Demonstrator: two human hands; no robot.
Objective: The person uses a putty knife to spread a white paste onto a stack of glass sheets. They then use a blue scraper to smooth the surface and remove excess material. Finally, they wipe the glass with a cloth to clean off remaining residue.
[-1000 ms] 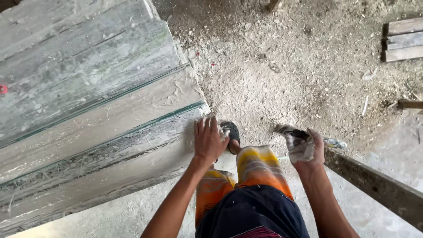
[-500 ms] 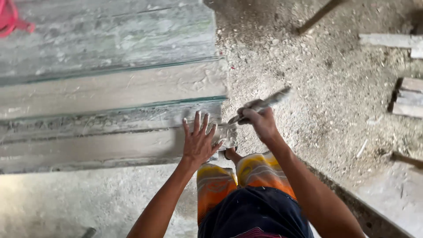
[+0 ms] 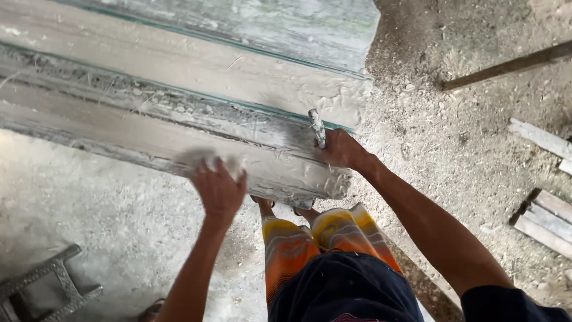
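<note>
A long stepped moulding [image 3: 179, 77], grey-white with wet plaster and thin green lines along its steps, runs across the upper half of the head view. My left hand [image 3: 219, 188] presses a lump of pale plaster onto its lowest step; the lump is blurred. My right hand [image 3: 341, 149] is shut on a plaster-caked hand tool [image 3: 317, 127], whose end sticks up against the moulding near its right end. Below are my legs in orange and yellow striped shorts [image 3: 325, 238].
Dusty rubble ground [image 3: 465, 137] lies to the right, with loose wooden planks [image 3: 545, 214] at the right edge and a dark bar [image 3: 506, 65] above them. A metal frame piece [image 3: 47, 289] lies at the lower left on the concrete floor.
The view has swung left along the moulding. My left hand has slid left along the lowest step with plaster. My right hand has brought the tool up against the moulding.
</note>
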